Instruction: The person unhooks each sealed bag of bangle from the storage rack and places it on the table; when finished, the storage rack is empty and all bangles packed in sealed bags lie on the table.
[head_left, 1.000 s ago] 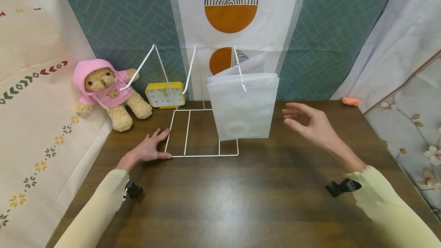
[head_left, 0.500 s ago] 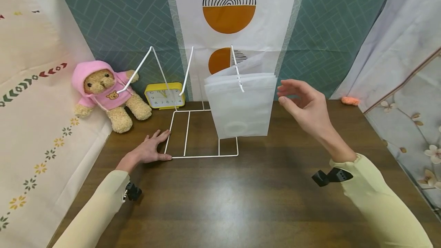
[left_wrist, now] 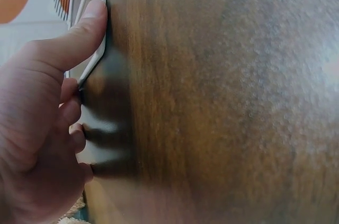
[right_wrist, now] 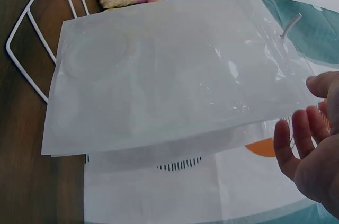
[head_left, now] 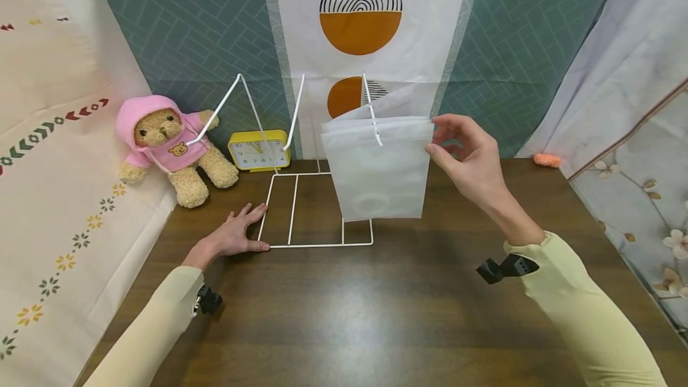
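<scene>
Translucent white plastic bags [head_left: 378, 172] hang in a small stack from the right prong of a white wire rack [head_left: 317, 246]. A faint round shape shows near the bottom of the front one. My right hand [head_left: 473, 160] is at the bags' upper right edge, its thumb and fingers bent but apart. In the right wrist view the thumb [right_wrist: 320, 83] comes right up to the front bag's corner. My left hand [head_left: 233, 235] rests at the left end of the rack's base, fingers spread, with its thumb [left_wrist: 87, 30] lying along the front wire.
A teddy bear [head_left: 161, 142] in a pink hoodie sits at the back left beside a yellow clock [head_left: 259, 151]. Two bare prongs of the rack rise in front of them. An orange item [head_left: 547, 160] lies at the back right of the brown wooden table [head_left: 344, 315].
My right hand has moved left and up, from beside the bags to their upper right edge. The left hand stays on the rack's base, and the bags hang as before.
</scene>
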`<state>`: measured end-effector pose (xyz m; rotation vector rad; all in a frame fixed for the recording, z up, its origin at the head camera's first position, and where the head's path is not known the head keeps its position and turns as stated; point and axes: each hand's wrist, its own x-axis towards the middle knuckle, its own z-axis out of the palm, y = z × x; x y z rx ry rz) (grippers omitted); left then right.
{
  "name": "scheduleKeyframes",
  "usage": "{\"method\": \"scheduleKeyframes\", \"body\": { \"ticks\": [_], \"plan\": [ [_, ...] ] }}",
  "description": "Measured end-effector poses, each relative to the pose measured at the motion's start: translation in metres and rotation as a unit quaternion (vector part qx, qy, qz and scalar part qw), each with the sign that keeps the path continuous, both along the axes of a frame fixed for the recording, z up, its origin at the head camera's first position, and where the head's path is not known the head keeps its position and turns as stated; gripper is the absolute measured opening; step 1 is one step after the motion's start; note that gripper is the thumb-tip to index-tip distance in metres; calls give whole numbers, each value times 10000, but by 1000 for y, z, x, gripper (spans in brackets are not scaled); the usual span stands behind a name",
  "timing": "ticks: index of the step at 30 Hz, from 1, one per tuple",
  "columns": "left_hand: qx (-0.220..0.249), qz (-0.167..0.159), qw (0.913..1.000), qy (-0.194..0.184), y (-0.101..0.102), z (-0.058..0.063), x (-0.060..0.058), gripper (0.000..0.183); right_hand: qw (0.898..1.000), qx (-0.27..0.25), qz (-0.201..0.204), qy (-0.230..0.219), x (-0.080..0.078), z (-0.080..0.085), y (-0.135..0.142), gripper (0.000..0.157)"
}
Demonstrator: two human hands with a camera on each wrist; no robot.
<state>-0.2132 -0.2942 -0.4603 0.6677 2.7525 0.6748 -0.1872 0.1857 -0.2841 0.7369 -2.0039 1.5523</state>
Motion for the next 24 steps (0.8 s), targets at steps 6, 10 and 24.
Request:
{"method": "scheduleKeyframes", "body": {
  "ticks": [6,10,24],
  "plan": [
    [8,-7,10000,23,0,0,0,102,9999,-78,-40,141,0,1,-4,34],
    [20,2,10000,41,-1,-1,0,102,9998,-78,3,177,0,2,-5,31],
    [49,-13,10000,61,1,-1,1,102,9999,55,107,40,-1,2,-9,32]
  ]
}}
